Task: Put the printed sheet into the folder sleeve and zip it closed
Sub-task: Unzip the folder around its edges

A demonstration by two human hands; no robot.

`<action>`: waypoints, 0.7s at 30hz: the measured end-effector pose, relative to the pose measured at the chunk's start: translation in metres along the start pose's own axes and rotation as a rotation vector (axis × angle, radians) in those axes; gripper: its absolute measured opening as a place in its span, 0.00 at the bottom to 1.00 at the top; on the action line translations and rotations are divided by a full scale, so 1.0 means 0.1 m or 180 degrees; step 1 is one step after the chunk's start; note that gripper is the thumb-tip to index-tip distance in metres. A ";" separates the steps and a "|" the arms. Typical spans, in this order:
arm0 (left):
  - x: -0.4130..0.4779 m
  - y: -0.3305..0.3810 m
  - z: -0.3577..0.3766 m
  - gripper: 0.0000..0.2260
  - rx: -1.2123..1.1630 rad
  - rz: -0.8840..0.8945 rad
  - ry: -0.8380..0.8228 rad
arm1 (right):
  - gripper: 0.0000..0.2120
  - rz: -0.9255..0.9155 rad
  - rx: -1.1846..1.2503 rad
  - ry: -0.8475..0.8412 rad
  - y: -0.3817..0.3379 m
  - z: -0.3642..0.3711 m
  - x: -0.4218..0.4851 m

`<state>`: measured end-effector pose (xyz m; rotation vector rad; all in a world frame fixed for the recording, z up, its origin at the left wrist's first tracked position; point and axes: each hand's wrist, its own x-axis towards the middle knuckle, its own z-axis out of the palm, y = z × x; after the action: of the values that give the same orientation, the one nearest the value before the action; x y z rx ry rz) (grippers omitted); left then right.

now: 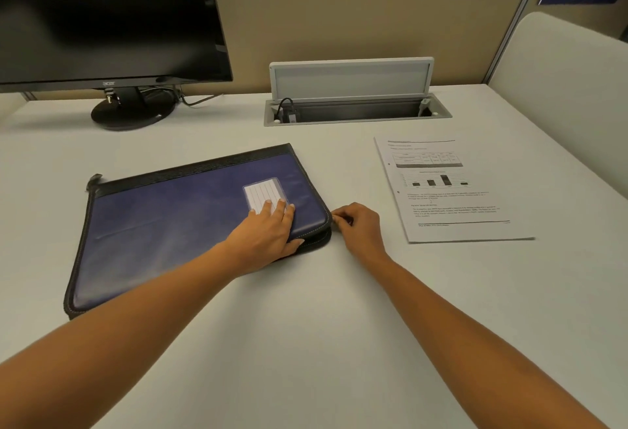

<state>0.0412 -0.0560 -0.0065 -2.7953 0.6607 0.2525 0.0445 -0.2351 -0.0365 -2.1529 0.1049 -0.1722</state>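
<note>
A blue zip folder [170, 224] with black trim lies flat on the desk, left of centre, a lined white label card [263, 192] on its front. My left hand [268, 228] rests flat on the folder's near right corner, fingers spread over the label. My right hand [356, 224] is at the folder's right edge, fingertips pinched at the zipper there; the pull itself is too small to make out. The printed sheet [448, 190], with a table, bar chart and text, lies flat on the desk to the right, apart from both hands.
A black monitor [108, 17] on a round stand [132, 110] sits at the back left. An open cable hatch [353, 102] with a raised lid is at the back centre. Partition walls [373, 27] close the desk behind and at the right.
</note>
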 end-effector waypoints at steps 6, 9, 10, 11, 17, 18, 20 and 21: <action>0.11 0.03 -0.07 0.31 0.0095 0.0019 -0.0015 | 0.06 0.0001 0.0130 0.0068 0.06 -0.03 -0.19; 0.14 0.05 -0.10 0.31 0.0084 0.0024 -0.0053 | 0.07 0.0045 0.0179 0.0149 0.04 0.00 -0.24; 0.15 0.06 -0.11 0.31 0.0084 0.0026 -0.0061 | 0.07 0.0051 0.0190 0.0164 0.04 0.02 -0.27; 0.15 0.06 -0.12 0.31 0.0074 0.0026 -0.0064 | 0.07 0.0049 0.0196 0.0167 0.03 0.04 -0.29; 0.19 0.07 -0.13 0.31 -0.0003 0.0006 -0.0089 | 0.09 0.0101 0.0226 0.0270 -0.01 0.14 -0.39; 0.19 0.07 -0.13 0.31 -0.0010 0.0003 -0.0104 | 0.09 0.0086 0.0204 0.0250 -0.01 0.16 -0.41; 0.21 0.08 -0.14 0.31 -0.0005 0.0000 -0.0117 | 0.09 0.0055 0.0162 0.0213 -0.02 0.20 -0.43; 0.22 0.08 -0.14 0.31 -0.0008 -0.0005 -0.0128 | 0.09 0.0059 0.0152 0.0210 -0.03 0.21 -0.44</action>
<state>0.0587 -0.0764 0.0005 -2.7854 0.6493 0.3087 0.0046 -0.2102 -0.0492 -2.0984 0.1572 -0.2328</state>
